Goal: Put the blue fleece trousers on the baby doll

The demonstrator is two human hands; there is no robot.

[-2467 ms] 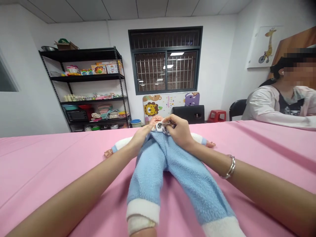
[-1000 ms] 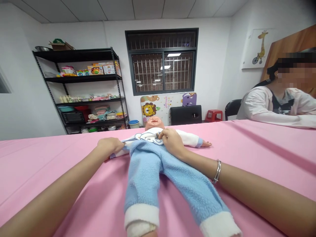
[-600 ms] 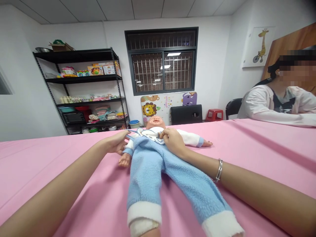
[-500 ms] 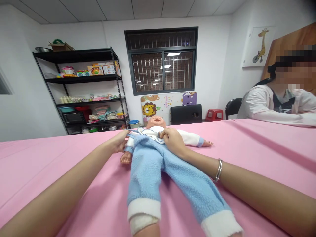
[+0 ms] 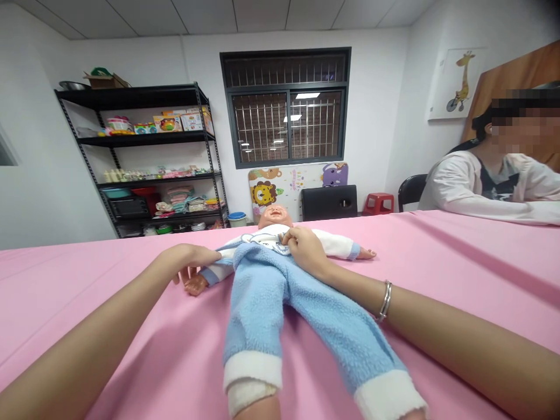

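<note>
- Now our left hand [image 5: 189, 258] pinches doll [image 5: 271, 256] sleeve [image 5: 217, 269] by its wrist.
- Our right hand [image 5: 306, 249] pinches shirt hem, grip closed, on pink tabletop [image 5: 87, 280].

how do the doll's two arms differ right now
The doll's arm on the left of the picture is gripped at its sleeve by the left hand; the arm on the right lies free on the pink table. The left one angles down toward the camera, the right one stretches straight sideways. Both wear white sleeves with blue cuffs.
</note>
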